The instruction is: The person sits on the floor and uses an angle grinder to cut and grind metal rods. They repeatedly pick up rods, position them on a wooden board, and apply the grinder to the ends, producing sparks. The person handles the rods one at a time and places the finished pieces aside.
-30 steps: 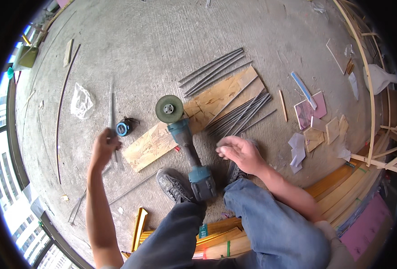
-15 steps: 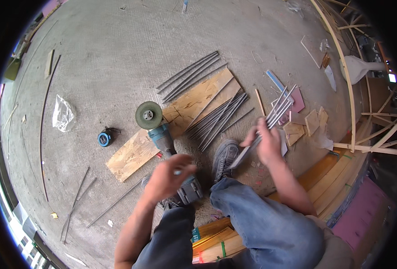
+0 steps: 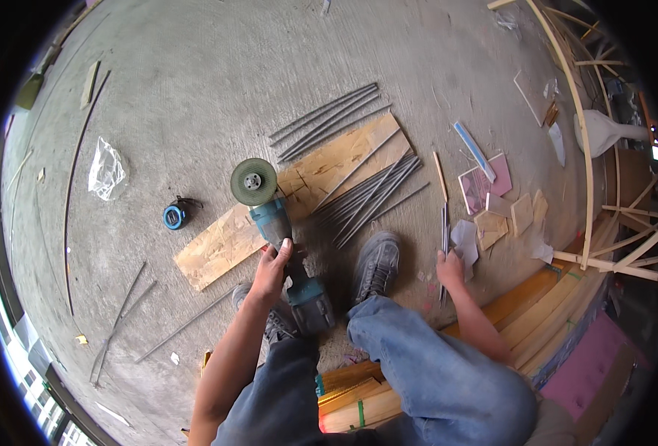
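My left hand (image 3: 271,273) is wrapped round the body of a teal and black cordless angle grinder (image 3: 271,220). The grinder's disc faces up, and its battery end is by my shoes. Low over the floor at the right, my right hand (image 3: 452,270) is closed round a small bunch of thin grey metal rods (image 3: 445,227), pointing away from me. Under the grinder's head lies a long chipboard plank (image 3: 221,247). A pile of loose rods (image 3: 373,195) rests across and beside the plank, and several more rods (image 3: 321,123) lie beyond it.
A blue tape measure (image 3: 174,216) and a clear plastic bag (image 3: 108,169) are on the concrete at left. At right are wood offcuts (image 3: 522,213), pink board scraps (image 3: 500,172) and a timber frame (image 3: 583,163). Stacked planks (image 3: 526,316) lie near my right arm.
My left hand has come down onto the grinder and closed on it. My right hand has lowered its bunch of rods toward the floor, turning them from slanted to nearly straight ahead.
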The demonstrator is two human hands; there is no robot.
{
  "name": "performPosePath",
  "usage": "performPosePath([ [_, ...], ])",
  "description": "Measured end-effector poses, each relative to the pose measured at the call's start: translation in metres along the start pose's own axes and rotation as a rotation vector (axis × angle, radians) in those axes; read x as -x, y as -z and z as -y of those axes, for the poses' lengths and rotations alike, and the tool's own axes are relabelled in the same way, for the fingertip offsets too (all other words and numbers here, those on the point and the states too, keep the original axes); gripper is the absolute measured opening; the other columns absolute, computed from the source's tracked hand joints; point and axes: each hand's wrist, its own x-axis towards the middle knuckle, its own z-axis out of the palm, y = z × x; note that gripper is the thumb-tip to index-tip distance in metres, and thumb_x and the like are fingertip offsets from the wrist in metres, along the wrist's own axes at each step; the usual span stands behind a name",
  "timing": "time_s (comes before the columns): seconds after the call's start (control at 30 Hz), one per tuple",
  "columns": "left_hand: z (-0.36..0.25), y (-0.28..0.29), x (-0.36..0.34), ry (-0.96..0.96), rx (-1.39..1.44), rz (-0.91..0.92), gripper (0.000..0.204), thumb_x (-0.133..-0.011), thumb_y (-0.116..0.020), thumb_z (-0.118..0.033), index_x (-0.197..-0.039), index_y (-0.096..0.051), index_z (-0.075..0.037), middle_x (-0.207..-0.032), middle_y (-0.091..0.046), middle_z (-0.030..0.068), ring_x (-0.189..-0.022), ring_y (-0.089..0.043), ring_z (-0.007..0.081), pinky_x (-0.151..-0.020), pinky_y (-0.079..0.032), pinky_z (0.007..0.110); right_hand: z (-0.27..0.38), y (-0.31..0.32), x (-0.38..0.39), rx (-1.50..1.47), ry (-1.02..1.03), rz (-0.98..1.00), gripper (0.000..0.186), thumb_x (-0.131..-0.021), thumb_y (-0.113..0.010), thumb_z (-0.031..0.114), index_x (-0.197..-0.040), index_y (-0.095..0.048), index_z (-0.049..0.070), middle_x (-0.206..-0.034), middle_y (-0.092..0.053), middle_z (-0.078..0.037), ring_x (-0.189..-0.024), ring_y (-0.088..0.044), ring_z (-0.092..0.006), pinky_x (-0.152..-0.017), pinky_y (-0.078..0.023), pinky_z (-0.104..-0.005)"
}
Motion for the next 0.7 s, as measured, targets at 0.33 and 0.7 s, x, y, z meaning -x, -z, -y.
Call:
performPosePath([
  [0.33,-0.010,-0.023,-0.001,-0.054,-0.047,-0.251,0.041,-0.098,-0.054,-0.049,-0.096,-0.050,-0.009,-0.075,-0.055,0.0032,-0.062,-0.057,0.0153,-0.058,-0.052,0.031,0.015,0.038,0.010,-0.014,0.062,0.081,0.048,-0.097,-0.051,0.037,-0.111,-0.054,-0.009,-0.102,-0.062,-0.036,-0.099,-0.058,-0.0528,-0.088,-0.045,-0.0562],
  [0.7,-0.040,-0.027,0.000,-0.101,-0.179,-0.175,0.045,-0.099,-0.052,-0.051,-0.089,-0.051,-0.007,-0.072,-0.057,0.0047,-0.061,-0.059,0.0156,-0.057,-0.050,0.031,0.008,0.040,0.011,-0.117,0.061,-0.049,0.041,-0.098,-0.049,0.038,-0.100,-0.057,-0.002,-0.093,-0.064,-0.031,-0.093,-0.059,-0.0502,-0.081,-0.046,-0.0552],
])
